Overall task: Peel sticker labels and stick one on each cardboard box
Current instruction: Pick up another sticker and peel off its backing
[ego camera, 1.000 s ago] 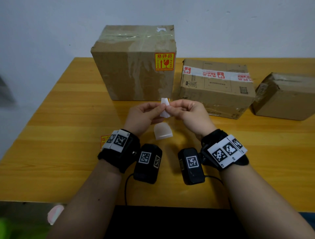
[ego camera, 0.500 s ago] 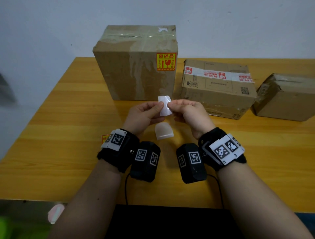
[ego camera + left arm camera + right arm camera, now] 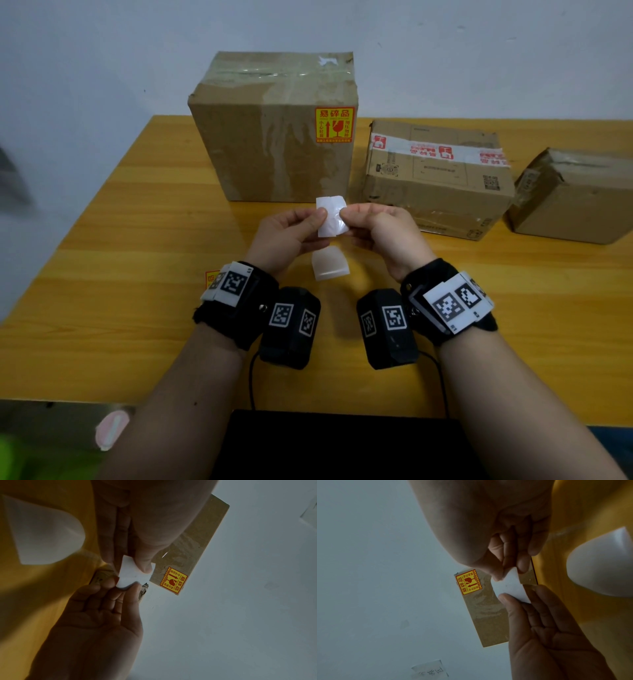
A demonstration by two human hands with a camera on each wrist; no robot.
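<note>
the head view alone shows all three boxes on the yellow wooden counter: the tall brown cardboard box at upper centre with a yellow-and-red fragile sticker on its front, a lower cardboard box with red-and-white tape to its right, and a third plain cardboard box at the right edge. another yellow sticker peeks out beside the left wrist strap. the wrist views show only the tall box and its sticker, plus the undersides of the hands. the left hand and right hand meet at frame centre, above the counter, each pinching one side of a small white sticker backing sheet between thumb and curled fingers. a curled translucent white backing piece lies on the counter just below the hands. the right wrist view also catches a handwritten paper note at its lower left.
</note>
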